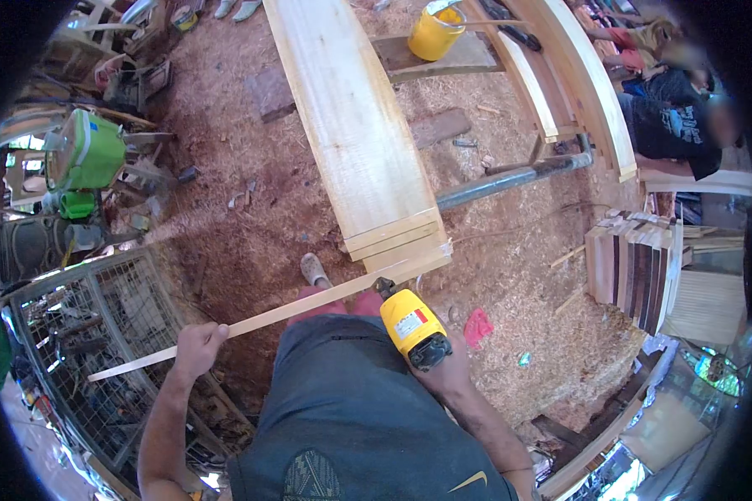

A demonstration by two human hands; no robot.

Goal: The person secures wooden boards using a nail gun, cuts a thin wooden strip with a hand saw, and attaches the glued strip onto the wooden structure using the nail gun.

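Wide board (351,125) ran from far centre to mid-scene, w/ narrow pieces (393,234) lying across its near end. A wood strip (284,311) was the next longest: long axis slanted from near left up to far right, roughly crosswise to the board. Its right part met or passed just by the board's near end; couldn't tell exactly where it stopped, b/c pale wood blended there.

Yellow power tool (411,326) sat on the near side of that right part, nose pointing far & a bit left, right by the strip; contact vs. small gap, can't tell.

R hand (449,367) was wrapped round the tool's near end, fingertips mostly hidden under the body. Strip lay to the far side of those fingers, w/ the tool btwn. R hand was nearer the strip's right end; L hand (200,349) was well off to the left.

L hand's thumb & fingers were closed on the strip, approx. toward its left end: short tail stuck out near left, the much longer length ran far right, toward the tool's nose.
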